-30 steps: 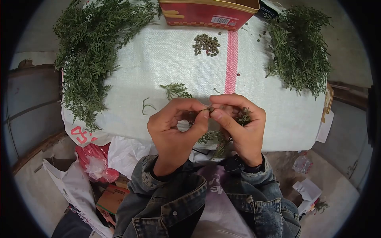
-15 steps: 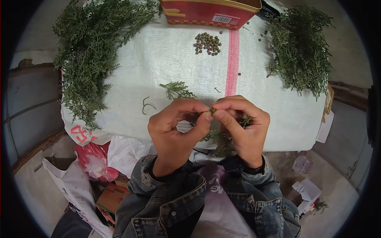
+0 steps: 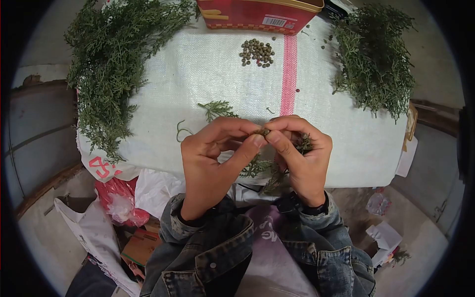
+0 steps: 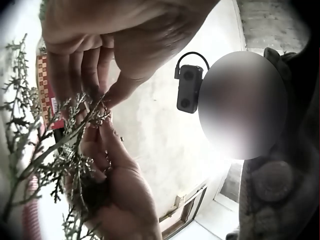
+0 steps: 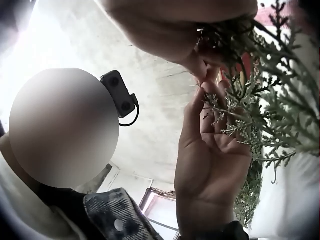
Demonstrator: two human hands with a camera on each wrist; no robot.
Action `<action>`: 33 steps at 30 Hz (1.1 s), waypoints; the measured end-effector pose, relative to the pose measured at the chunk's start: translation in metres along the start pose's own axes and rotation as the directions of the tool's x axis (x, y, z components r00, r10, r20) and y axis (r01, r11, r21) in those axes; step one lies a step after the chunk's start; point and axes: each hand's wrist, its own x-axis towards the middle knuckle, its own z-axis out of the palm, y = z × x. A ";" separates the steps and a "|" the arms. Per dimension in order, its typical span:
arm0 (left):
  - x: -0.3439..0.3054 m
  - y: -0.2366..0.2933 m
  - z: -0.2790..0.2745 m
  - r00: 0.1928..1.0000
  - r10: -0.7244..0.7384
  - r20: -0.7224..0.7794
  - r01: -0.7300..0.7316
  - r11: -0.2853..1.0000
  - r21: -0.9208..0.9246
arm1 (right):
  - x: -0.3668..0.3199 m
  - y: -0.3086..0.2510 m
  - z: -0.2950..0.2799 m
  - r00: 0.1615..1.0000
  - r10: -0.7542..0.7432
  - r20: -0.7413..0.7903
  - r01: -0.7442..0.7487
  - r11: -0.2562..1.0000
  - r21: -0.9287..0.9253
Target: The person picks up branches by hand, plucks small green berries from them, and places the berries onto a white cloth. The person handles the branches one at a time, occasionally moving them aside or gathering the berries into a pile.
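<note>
In the head view my left hand [image 3: 210, 163] and right hand [image 3: 307, 161] meet fingertip to fingertip over the near edge of the white woven sack [image 3: 361, 143]. Thumb and forefinger of the left pinch a small round brown seed [image 3: 266, 131], and the right thumb and forefinger close on it from the other side. A green evergreen sprig [image 3: 273, 182] is held in the right hand, its stem partly hidden by the curled fingers and its leafy end hanging below. The left wrist view shows the sprig [image 4: 65, 142] crossing in front of both hands.
A pile of brown seeds [image 3: 257, 52] lies before the red tin [image 3: 257, 15]. Evergreen branches [image 3: 106, 74] cover the left side, with another bunch [image 3: 373, 64] at the right. A loose sprig [image 3: 216, 109] lies beyond the left hand.
The hands stay together and shift only slightly. My left thumb and forefinger have changed their pinch a little, and the dangling sprig has swung slightly.
</note>
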 end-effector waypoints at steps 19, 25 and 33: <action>0.000 -0.004 -0.003 0.997 -0.032 0.075 0.038 0.996 -0.084 | -0.004 0.001 0.003 0.998 0.056 0.004 -0.056 0.998 -0.022; -0.001 -0.001 -0.003 0.997 -0.060 0.052 0.064 0.995 -0.078 | -0.006 0.002 0.007 0.999 0.051 -0.017 -0.051 0.998 -0.029; -0.002 -0.003 -0.006 0.998 -0.008 0.062 0.014 0.995 -0.095 | -0.012 0.015 0.015 0.999 -0.011 -0.038 0.010 1.000 -0.015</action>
